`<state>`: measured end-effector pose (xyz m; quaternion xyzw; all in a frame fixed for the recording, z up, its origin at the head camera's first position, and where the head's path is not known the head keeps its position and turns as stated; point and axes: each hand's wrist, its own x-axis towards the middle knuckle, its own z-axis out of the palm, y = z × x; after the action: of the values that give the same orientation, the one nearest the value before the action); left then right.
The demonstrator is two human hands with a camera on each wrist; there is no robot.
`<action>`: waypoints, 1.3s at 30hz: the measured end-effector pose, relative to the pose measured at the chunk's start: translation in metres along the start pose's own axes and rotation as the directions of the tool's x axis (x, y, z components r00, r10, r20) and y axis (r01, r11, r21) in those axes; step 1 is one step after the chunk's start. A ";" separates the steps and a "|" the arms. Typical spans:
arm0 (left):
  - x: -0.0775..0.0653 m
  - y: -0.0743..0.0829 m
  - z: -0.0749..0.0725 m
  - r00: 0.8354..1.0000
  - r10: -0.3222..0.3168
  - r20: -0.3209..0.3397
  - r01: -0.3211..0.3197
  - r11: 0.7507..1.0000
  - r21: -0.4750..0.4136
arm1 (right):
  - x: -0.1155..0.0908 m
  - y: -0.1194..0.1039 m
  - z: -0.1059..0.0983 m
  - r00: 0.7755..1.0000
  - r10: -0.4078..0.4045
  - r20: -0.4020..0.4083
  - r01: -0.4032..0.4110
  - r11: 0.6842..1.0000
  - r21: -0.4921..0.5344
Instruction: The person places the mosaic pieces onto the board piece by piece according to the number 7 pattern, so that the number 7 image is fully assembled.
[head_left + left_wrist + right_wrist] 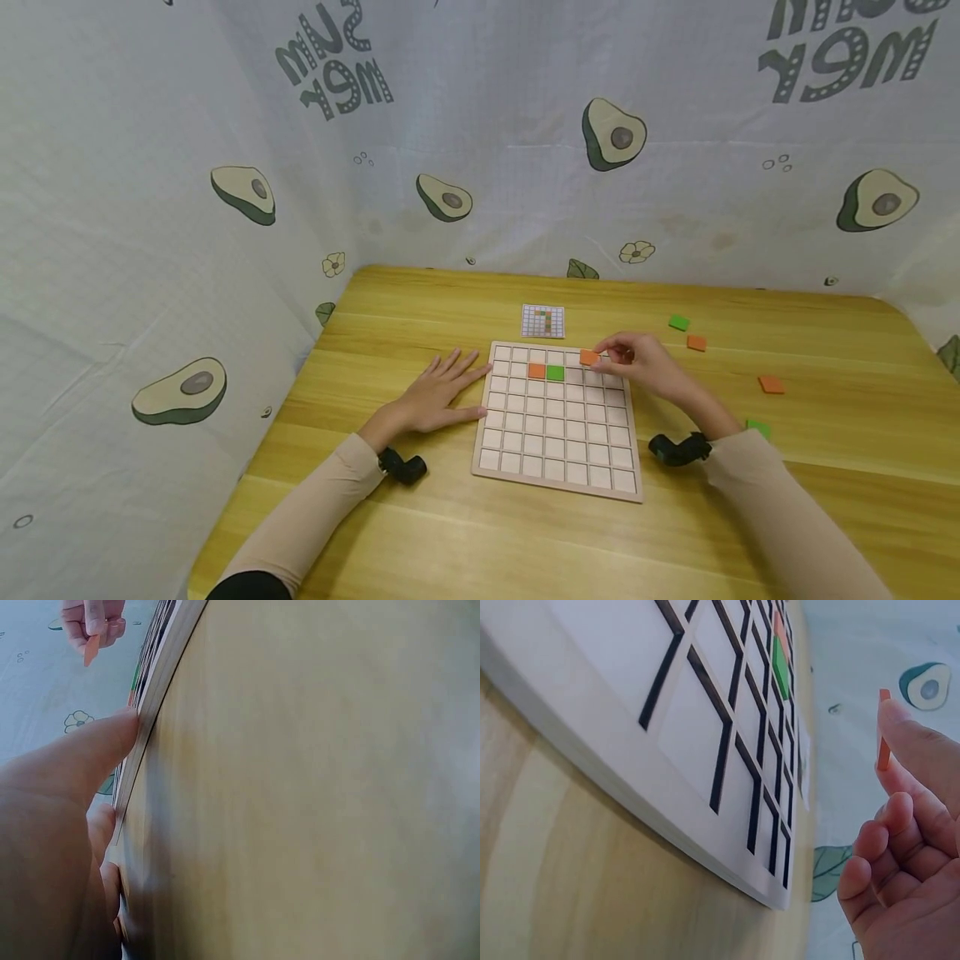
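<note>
A pale wooden grid board (557, 490) lies on the table, with an orange tile (537, 371) and a green tile (555, 373) side by side in its second row from the far edge. Between thumb and forefinger, my right hand (637, 360) pinches another orange tile (884, 729), held above the board's far right part. In the right wrist view that tile is seen edge-on, apart from the board. My left hand (435, 396) lies flat with spread fingers on the table, its thumb (112, 742) touching the board's left edge.
A small printed grid card (543, 321) lies just beyond the board. To the right are loose tiles: a far green one (678, 322), an orange one (697, 342), another orange one (771, 384) and a green one (758, 428) partly behind the right wrist. A patterned curtain (510, 167) hangs behind the table.
</note>
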<state>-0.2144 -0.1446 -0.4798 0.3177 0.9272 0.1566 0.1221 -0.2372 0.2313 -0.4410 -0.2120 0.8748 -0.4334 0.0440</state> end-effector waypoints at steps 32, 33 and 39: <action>0.000 0.000 0.000 1.000 0.007 -0.017 -0.007 1.000 0.004 | 0.010 0.010 0.022 0.996 0.035 0.084 -0.035 0.999 -0.002; 0.000 0.000 0.000 1.000 0.009 -0.017 -0.009 1.000 0.004 | 0.010 0.010 0.023 0.996 0.032 0.084 -0.031 0.999 -0.005; 0.000 0.000 0.000 1.000 0.010 -0.012 -0.010 1.000 0.003 | 0.011 0.011 0.024 0.996 0.026 0.087 -0.024 0.999 -0.025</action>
<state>-0.2148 -0.1445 -0.4799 0.3214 0.9265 0.1578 0.1153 -0.2443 0.2151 -0.4635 -0.2202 0.8797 -0.4128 0.0852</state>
